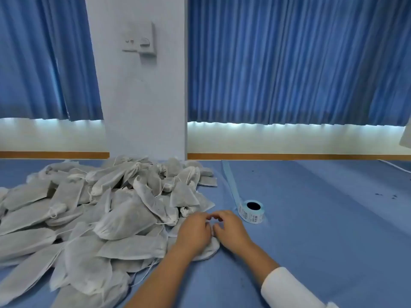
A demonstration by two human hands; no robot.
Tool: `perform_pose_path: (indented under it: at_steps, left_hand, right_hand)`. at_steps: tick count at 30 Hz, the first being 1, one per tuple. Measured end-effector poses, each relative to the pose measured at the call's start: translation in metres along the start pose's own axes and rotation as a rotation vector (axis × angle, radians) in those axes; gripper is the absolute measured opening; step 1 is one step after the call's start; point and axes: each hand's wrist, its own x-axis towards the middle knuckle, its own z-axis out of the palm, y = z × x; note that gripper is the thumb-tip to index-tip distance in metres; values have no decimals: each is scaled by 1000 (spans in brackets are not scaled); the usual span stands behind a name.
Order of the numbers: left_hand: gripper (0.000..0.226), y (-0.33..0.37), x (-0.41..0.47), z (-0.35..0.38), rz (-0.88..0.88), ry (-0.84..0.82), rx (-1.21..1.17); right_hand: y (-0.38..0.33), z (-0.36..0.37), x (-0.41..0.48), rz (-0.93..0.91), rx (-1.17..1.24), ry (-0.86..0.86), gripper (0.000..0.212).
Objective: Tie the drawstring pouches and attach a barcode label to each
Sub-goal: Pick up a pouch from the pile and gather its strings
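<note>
Both hands work together on one pouch (210,250) lying flat on the blue table (322,218). The left hand (195,233) lies over it with fingers curled down, while the right hand (230,228) curls in from the other side. Their fingertips nearly meet at the pouch's far end and grip it there, though the drawstring itself is too small to make out. Left of the hands spreads a big pile of pouches (100,207), grey-white and loosely heaped. Just beyond the right hand stands a label roll (251,211) with barcodes showing, and its blue backing strip (231,181) trails away from the hands.
</note>
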Motion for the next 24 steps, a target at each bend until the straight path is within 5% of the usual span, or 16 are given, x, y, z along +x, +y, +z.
perform_pose_path:
  at_steps: [6, 9, 15, 19, 24]
  left_hand:
    - [44, -7, 2, 7, 10, -73, 66]
    - [34, -8, 5, 10, 44, -115, 168]
    - [21, -14, 11, 12, 61, 27, 118]
    - [40, -19, 11, 16, 48, 142, -34]
    - [26, -17, 12, 15, 127, 303, -97]
  right_hand:
    - [31, -1, 0, -44, 40, -138, 39]
    - [37, 0, 2, -125, -24, -208, 42]
    - [38, -1, 4, -41, 169, -28, 16]
    - [33, -5, 2, 9, 284, 61, 14]
    - [31, -11, 1, 69, 273, 156, 11]
